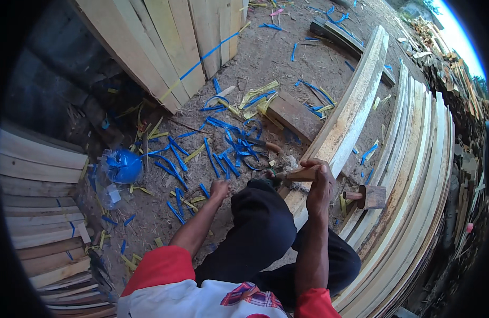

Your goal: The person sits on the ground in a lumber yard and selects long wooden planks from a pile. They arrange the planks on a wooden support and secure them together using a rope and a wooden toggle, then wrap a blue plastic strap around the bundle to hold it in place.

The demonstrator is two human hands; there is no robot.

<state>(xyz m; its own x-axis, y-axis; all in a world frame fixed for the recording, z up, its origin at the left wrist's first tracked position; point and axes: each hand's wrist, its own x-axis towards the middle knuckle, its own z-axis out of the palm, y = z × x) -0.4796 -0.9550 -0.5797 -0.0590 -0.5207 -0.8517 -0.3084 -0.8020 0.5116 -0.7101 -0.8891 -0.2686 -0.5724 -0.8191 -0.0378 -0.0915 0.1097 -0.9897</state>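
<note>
Over the near end of a long, thick timber beam (337, 127), my right hand (320, 185) is closed round a brown wooden piece (303, 174), which points left toward my knee. Whether it is a tool's handle I cannot tell. My left hand (219, 189) hangs left of my knee above the littered ground, its fingers curled; anything inside them is hidden. Ahead of it, a tool with a wooden handle (272, 147) and a dark blade lies among blue strap scraps (223, 161). A wooden mallet (370, 197) with a short handle rests on planks to the right.
Stacked boards (409, 175) run along the right side. Upright strapped planks (165, 42) stand at the far left, with more boards (43, 206) below them. A blue roll in clear plastic (124, 165) lies left. A wood block (295, 114) sits beside the beam.
</note>
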